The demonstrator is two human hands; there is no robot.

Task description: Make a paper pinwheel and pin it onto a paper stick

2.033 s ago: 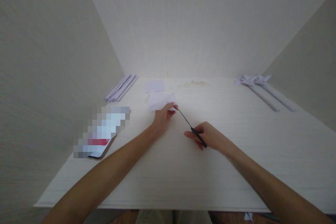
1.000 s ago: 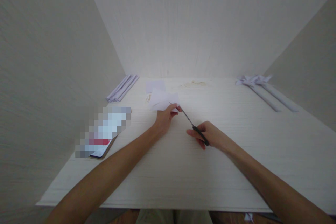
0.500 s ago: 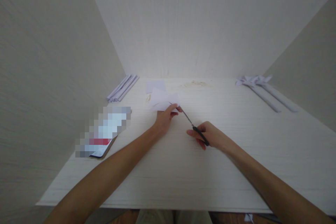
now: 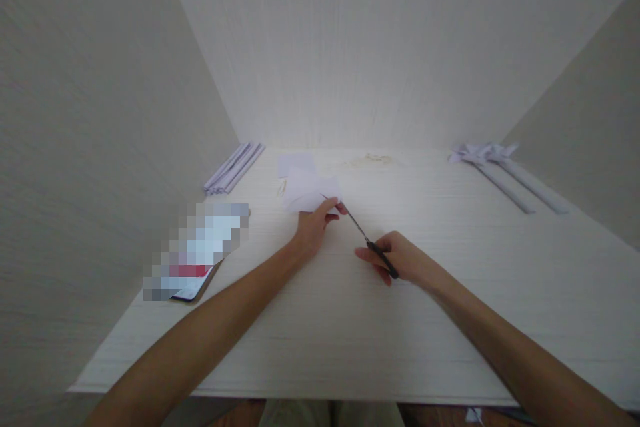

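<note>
My left hand (image 4: 316,223) pinches a white sheet of paper (image 4: 305,188) by its near right edge, thumb on top. In my right hand (image 4: 393,255) is a pair of scissors (image 4: 383,259) with dark handles, the fingers closed around them. The thin metal blades point away and to the left, reaching the paper beside my left thumb. Part of the blades is hidden by the fingers and paper. Behind the held sheet lies another piece of white paper (image 4: 296,163), partly covered by it.
Rolled paper tubes (image 4: 234,170) lie at the back left, with a blurred-out phone (image 4: 193,283) nearer me. Two paper sticks with folded paper tops (image 4: 505,180) lie at the back right. Rubber bands (image 4: 377,159) rest near the back wall. Walls enclose the white table (image 4: 320,340).
</note>
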